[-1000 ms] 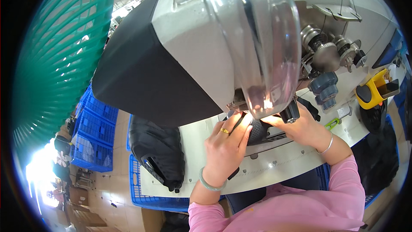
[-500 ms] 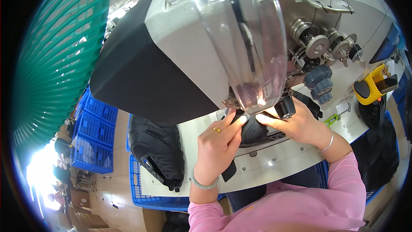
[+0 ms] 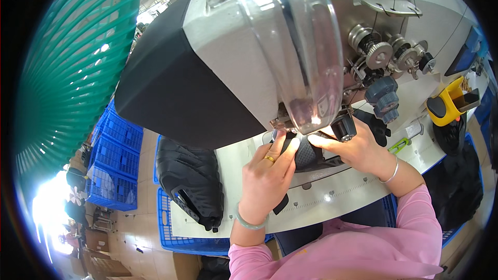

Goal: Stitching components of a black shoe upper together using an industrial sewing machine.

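Note:
A black textured shoe upper [image 3: 307,161] lies under the working end of a white sewing machine [image 3: 228,57]. My left hand [image 3: 264,176] presses its left side, index finger and thumb reaching close to the lit needle area. On the other side, my right hand [image 3: 360,150] grips the upper, its thumb on top and pointing left. The clear plastic guard [image 3: 311,57] and the machine head hide the needle and some fingertips. A loose black flap [image 3: 281,205] hangs out below my left hand.
Several stacked black uppers [image 3: 189,181] sit left on the white table [image 3: 332,197], which bears a ruler scale. Blue crates [image 3: 113,163] stand beyond. A green fan guard [image 3: 72,67] rises at far left. Right are a yellow holder [image 3: 447,105], a green-handled tool [image 3: 399,146] and black pieces [image 3: 456,186].
The shoe upper has slid farther in under the machine, and less of it and its flap shows. My left hand has turned slightly and moved right with it; my right hand stays almost in place.

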Tool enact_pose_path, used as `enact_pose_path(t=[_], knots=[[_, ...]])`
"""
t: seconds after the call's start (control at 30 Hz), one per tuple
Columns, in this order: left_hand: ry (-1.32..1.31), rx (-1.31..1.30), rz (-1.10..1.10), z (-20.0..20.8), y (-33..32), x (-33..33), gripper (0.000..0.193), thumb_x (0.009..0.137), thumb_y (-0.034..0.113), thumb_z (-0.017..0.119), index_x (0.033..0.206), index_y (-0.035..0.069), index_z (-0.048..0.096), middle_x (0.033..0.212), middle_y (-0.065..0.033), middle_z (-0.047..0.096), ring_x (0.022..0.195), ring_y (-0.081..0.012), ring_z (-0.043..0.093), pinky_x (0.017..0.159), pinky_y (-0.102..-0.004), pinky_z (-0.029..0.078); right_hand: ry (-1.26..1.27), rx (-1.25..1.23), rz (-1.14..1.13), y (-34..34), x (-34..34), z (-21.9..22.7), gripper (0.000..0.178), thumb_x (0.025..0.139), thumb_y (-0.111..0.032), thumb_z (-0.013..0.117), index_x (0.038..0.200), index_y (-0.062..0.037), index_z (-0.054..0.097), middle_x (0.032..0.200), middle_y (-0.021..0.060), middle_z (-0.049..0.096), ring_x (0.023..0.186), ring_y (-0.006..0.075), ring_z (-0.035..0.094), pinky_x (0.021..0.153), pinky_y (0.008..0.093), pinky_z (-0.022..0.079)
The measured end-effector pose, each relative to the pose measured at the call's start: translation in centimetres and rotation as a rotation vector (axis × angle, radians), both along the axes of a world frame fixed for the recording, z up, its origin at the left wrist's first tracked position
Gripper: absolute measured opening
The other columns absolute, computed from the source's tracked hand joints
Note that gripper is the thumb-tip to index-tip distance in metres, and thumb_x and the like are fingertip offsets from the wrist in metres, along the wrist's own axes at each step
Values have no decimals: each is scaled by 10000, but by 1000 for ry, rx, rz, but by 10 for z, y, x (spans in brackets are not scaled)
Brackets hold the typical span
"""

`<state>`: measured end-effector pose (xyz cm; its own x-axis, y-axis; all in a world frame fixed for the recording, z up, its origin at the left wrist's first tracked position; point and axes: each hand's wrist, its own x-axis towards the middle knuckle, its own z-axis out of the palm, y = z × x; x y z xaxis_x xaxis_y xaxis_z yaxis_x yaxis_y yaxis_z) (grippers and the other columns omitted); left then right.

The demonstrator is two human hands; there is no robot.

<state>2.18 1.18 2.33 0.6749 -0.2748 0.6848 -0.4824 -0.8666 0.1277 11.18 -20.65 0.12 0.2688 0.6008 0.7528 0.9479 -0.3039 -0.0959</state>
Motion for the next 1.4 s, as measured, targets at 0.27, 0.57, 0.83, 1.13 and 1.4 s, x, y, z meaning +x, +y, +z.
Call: enact_pose_path(t=[0.27,0.57,0.83,1.13,1.4], knots=[[-50,97,147,-2,-10,1,319,753,52,730,1070,90,729,1211,-117,684,837,-222,660,664,-312,554,-127,25,-46,4,16,-4,507,626,-16,654,1102,-183,710,1106,69,667,976,267,650,775,372,533],[-48,-57,71,4,-8,8,297,754,48,694,1049,57,721,1012,-129,725,665,-228,658,597,-301,542,-147,39,-240,9,-28,-20,391,789,-232,746,1132,-61,671,813,35,569,725,201,574,683,319,446],[348,-471,37,22,2,8,215,783,24,687,984,41,759,881,-139,743,562,-101,593,560,-249,480,-45,-61,-292,8,-17,-31,426,841,-352,721,1232,-188,680,526,-21,457,432,158,472,448,307,354],[2,-110,-14,2,-1,6,207,762,59,717,969,66,731,1120,-188,702,705,-226,665,584,-305,537,88,-131,-253,5,-26,-11,400,868,-339,696,1213,-139,673,529,3,499,443,189,518,456,323,387],[-42,-41,3,2,2,10,186,749,74,720,936,72,722,1093,-171,714,698,-217,680,543,-294,531,132,-169,-258,5,-25,-1,376,872,-334,686,1172,-107,675,522,28,539,451,213,554,457,335,414]])
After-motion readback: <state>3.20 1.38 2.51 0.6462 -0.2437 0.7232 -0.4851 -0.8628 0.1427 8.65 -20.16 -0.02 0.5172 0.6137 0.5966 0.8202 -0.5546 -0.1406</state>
